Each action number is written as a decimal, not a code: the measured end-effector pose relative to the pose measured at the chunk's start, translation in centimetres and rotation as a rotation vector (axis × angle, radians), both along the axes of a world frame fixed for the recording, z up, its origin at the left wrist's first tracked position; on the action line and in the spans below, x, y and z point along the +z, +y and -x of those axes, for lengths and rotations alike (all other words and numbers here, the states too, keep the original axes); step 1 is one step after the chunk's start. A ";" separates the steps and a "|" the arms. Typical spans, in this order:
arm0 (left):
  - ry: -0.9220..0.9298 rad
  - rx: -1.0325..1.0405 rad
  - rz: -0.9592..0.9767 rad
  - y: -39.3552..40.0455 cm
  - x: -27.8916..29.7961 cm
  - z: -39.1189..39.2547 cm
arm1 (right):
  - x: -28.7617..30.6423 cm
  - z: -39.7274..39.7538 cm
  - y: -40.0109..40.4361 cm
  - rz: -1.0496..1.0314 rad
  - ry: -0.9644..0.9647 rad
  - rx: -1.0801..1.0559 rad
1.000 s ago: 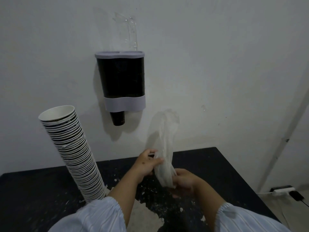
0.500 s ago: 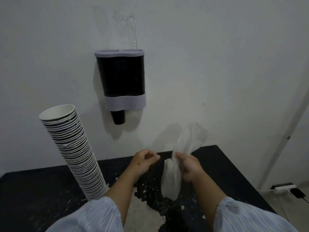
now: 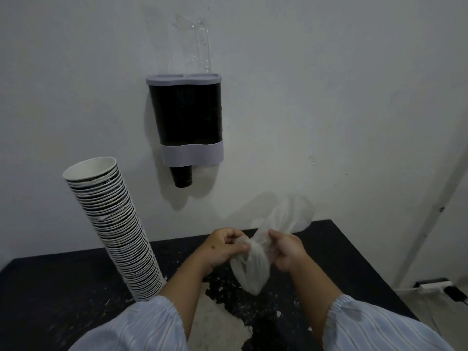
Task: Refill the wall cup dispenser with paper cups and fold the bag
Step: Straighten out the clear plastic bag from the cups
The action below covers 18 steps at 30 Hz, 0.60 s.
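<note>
Bag (image 3: 255, 264), thin and bunched, is gripped by closed left hand (image 3: 225, 245) and right hand (image 3: 287, 250); fingertips partly hidden.

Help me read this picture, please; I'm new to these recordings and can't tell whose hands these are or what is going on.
There is no machine here. A person wears a camera on the head, so you look forward and down at their own arms. The left hand and right hand both grip a thin clear plastic bag, bunched between them above a dark table with worn, flaking paint. On the table at the left stands a tall leaning stack of paper cups. On the wall hangs a black cup dispenser, with one cup poking out below.
</note>
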<state>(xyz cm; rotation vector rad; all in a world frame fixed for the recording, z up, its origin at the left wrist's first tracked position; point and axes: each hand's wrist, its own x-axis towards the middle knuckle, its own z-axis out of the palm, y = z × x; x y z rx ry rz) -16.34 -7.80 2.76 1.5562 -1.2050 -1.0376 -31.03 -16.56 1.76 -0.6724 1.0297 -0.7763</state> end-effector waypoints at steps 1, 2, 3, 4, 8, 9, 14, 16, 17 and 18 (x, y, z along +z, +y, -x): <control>-0.002 0.015 0.006 0.1 -0.1 -0.3 | -0.1 0.1 -0.2 -0.008 -0.003 -0.022; 0.002 0.031 0.015 0.2 -0.1 -0.7 | -0.2 0.2 -0.4 -0.015 -0.009 -0.041; 0.015 0.049 0.028 0.3 -0.1 -1.1 | -0.2 0.4 -0.6 -0.017 -0.020 -0.054; 0.033 0.076 0.043 0.5 0.0 -1.5 | -0.3 0.4 -0.6 -0.019 -0.035 -0.065; 0.053 0.152 0.100 1.1 0.8 -2.5 | -0.1 0.1 -0.7 -0.012 -0.071 -0.076; 0.057 0.151 0.105 1.2 1.0 -2.7 | 0.0 -0.1 -0.8 -0.017 -0.077 -0.082; 0.096 0.127 0.082 1.7 1.7 -3.5 | -0.6 0.3 -2.1 -0.079 -0.124 -0.197; 0.077 0.138 0.062 2.1 2.0 -4.0 | -0.9 1.0 -2.6 -0.098 -0.122 -0.233; 0.071 0.153 0.055 2.2 2.1 -4.1 | -1.0 1.3 -2.7 -0.107 -0.117 -0.239; 0.068 0.177 0.054 2.2 2.1 -4.1 | -1.0 1.6 -2.6 -0.118 -0.123 -0.234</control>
